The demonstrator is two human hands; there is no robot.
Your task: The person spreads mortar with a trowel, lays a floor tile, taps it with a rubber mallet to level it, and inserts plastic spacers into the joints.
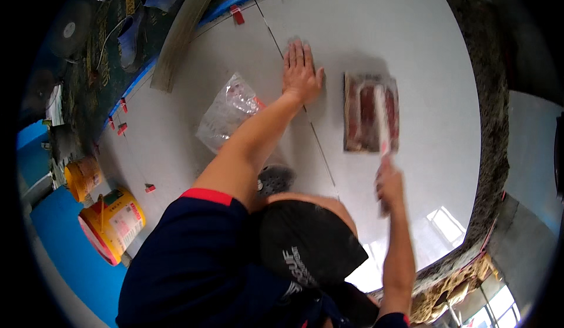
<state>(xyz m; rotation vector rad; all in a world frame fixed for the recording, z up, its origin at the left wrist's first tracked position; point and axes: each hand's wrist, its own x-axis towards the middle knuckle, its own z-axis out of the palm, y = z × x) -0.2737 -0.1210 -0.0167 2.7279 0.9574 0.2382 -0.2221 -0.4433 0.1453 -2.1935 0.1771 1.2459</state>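
My left hand (302, 75) lies flat on a large pale tile (429, 46), fingers stretched out, close to the dark joint (314, 131) between two tiles. My right hand (389, 186) grips the pale handle of a flat rectangular tile beater (367, 116), whose brown and reddish plate is over the right-hand tile. Motion blurs the handle, and I cannot tell whether the plate touches the tile. A crumpled clear plastic bag (226, 116) lies left of my left forearm, partly covered by it. A dark perforated shoe (276, 179) shows beside my knee.
Red tile-levelling wedges (237, 15) stand along the joints. Two yellow buckets (114, 222) are at the left. A curved grey strip (185, 34) overlaps the tile's far left edge. Rough dark mortar (492, 110) borders the right side.
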